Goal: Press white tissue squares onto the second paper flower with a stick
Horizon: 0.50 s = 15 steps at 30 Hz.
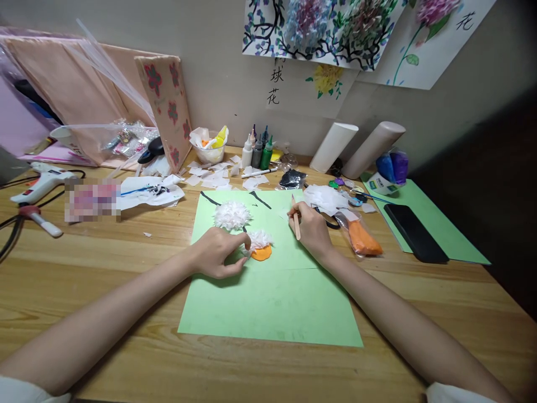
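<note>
The person's forearms (113, 322) foremost; left hand (218, 252), thumb and finger parted, beside the orange disc (262, 254) on green paper (268, 308); right hand (310, 229) grips a wooden stick (297, 226). One white puff (232, 215) appears complete; the disc, petalled above, bare below, seems unfinished

On my feed I see the paper sheet (268, 308) on the table (126, 347), the glue gun (39, 186) well to its left, the phone (413, 232) on a second sheet (442, 229) to its right. Behind it, I find squeeze bottles (257, 154) between the bowl (210, 155), left, and two cylinders (334, 146), right.
</note>
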Each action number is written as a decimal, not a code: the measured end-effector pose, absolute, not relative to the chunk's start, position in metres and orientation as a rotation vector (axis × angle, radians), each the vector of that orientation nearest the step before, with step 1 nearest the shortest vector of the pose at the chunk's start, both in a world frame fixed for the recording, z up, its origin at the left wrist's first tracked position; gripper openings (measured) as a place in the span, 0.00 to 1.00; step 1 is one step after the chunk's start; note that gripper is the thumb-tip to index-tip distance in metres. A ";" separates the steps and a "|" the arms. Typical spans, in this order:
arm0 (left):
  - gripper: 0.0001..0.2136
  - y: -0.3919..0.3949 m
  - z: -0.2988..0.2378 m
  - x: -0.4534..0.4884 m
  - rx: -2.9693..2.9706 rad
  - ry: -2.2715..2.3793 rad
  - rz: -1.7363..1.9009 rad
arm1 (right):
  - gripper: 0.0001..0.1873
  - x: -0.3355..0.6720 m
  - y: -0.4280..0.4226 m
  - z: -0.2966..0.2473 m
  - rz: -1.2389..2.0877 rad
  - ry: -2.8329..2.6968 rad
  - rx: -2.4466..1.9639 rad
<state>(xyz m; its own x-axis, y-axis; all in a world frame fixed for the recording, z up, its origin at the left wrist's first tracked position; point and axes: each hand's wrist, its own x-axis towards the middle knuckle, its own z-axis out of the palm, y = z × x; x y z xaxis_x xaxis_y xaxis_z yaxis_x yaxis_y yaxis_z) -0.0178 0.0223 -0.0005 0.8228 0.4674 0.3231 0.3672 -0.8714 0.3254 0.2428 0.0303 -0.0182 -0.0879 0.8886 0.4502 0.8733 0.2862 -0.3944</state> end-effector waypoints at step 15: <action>0.06 0.021 -0.002 -0.017 2.990 0.600 0.584 | 0.06 0.241 0.031 -0.024 0.071 -1.860 -1.605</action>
